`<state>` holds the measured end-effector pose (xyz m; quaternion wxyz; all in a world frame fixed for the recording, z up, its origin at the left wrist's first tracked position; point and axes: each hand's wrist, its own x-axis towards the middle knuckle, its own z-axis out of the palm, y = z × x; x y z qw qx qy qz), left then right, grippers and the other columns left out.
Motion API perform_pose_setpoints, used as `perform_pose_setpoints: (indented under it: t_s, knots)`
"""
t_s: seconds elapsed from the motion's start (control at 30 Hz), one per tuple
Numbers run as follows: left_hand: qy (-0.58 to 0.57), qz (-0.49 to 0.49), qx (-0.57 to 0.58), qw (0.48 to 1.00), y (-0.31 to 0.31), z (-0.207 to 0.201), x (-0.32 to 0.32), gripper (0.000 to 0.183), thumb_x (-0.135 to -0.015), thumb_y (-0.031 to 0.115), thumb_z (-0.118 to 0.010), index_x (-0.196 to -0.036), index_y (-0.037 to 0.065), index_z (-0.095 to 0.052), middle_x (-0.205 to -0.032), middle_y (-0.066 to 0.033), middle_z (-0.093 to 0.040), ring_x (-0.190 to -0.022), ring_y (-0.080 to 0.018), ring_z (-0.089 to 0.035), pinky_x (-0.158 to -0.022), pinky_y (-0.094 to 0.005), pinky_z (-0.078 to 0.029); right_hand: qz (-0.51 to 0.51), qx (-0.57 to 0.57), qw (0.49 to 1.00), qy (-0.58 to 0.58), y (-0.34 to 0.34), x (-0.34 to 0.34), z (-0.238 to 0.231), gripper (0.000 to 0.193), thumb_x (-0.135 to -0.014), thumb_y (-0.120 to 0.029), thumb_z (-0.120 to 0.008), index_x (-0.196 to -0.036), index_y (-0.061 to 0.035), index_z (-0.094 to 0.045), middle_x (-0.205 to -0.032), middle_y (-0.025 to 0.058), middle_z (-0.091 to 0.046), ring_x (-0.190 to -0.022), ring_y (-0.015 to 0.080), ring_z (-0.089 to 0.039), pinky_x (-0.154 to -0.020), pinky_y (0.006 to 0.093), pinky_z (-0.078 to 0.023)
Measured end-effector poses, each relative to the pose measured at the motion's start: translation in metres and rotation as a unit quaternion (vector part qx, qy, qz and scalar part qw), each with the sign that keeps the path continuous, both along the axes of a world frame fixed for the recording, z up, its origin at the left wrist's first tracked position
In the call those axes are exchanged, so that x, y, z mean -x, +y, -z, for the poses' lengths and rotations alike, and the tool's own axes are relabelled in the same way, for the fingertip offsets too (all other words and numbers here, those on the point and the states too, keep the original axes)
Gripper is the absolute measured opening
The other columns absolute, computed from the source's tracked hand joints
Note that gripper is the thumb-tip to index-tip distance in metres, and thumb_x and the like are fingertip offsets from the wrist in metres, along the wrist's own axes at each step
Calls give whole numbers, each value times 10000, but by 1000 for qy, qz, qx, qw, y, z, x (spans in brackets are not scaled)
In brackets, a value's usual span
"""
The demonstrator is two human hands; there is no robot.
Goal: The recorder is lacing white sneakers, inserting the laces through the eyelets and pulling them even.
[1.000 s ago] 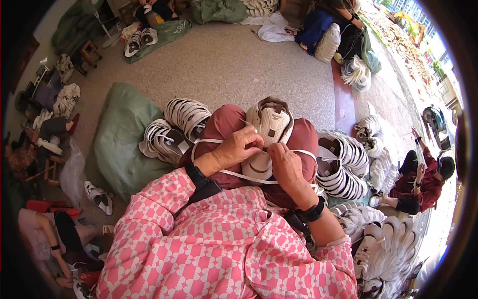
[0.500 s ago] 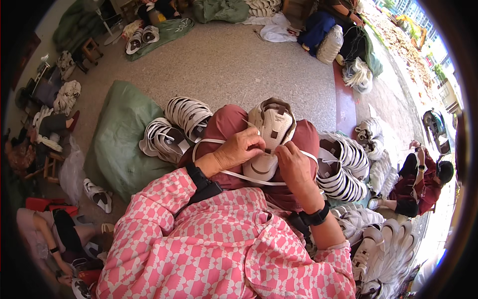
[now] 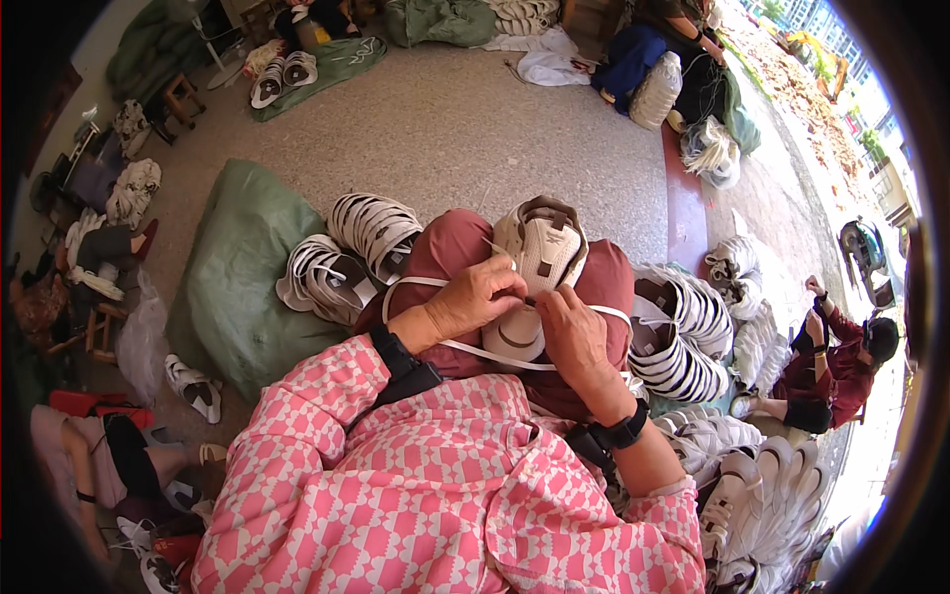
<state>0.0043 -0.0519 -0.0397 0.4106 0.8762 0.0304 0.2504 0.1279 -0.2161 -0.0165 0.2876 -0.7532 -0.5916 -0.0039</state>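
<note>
A cream sneaker [image 3: 540, 252] with brown lining stands between my knees, its rounded toe toward me. My left hand [image 3: 480, 297] is closed in a pinch at the left of its lacing area. From the other side my right hand [image 3: 574, 332] pinches at the same spot, fingertips almost meeting the left ones. A white shoelace [image 3: 482, 350] loops over both thighs and across my lap, running up to the hands. A thin lace end sticks up behind my left fingers. The fingers hide the exact point of grip.
Stacked white shoe uppers [image 3: 371, 233] lie left of my knees beside a green sack [image 3: 237, 277]. More striped uppers [image 3: 678, 337] and finished-looking sneakers [image 3: 732, 495] are piled at right. Other people sit around, one in dark red [image 3: 841, 361] at the right.
My right hand has shifted slightly up and left, closer to the left fingertips. The left hand stays nearly still. The person at right has raised an arm.
</note>
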Motion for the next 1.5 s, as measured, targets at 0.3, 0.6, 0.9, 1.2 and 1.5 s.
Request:
perform_pose_setpoints:
  t_s: [0.3, 0.6, 0.9, 1.2, 1.5]
  knots:
    - [47, -64, -86, 993, 4, -23, 14, 131, -800, 60, -696, -886, 41, -598, -839, -96, -526, -848, -279, -589, -718, -362, -475, -52, 15, 998, 7, -4, -9, -11, 183, -827, -74, -589, -1008, -102, -597, -853, 99, -585, -750, 316, -620, -690, 430, -489]
    - [-87, -544, -84, 830, 118, -13, 170, 79, -914, 107, -620, -959, 57, -578, -1284, -136, -533, -1136, -263, -537, -922, -380, -446, 45, -15, 997, -62, -42, -28, -9, 36, -743, -70, -649, -768, -77, -625, -832, 48, -610, -807, 270, -593, -690, 375, -479]
    - [-317, -188, 668, 647, 111, 27, 187, 199, -1020, 199, -459, -1047, 21, -545, -964, -55, -550, -866, -163, -547, -944, -353, -490, -12, 42, 927, 372, -74, -38, -31, 57, -766, -86, -659, -733, -47, -632, -1019, 35, -636, -920, 172, -583, -784, 302, -456]
    - [-228, -119, 702, 664, 74, -24, 143, 307, -1009, 119, -433, -1279, -19, -482, -710, 12, -393, -594, -97, -378, -547, -233, -361, -73, -343, 531, 772, -140, -64, -27, 147, -851, -207, -602, -860, -86, -685, -1396, 172, -500, -1374, 353, -365, -1166, 533, -163]
    - [-289, -289, 688, 600, 154, 58, 238, 226, -963, 81, -547, -1183, 51, -589, -832, -37, -592, -613, -109, -508, -443, -205, -366, -110, -595, 313, 732, -281, -151, -39, 64, -859, -40, -626, -853, -19, -566, -1106, 130, -649, -1089, 289, -572, -1083, 507, -322]
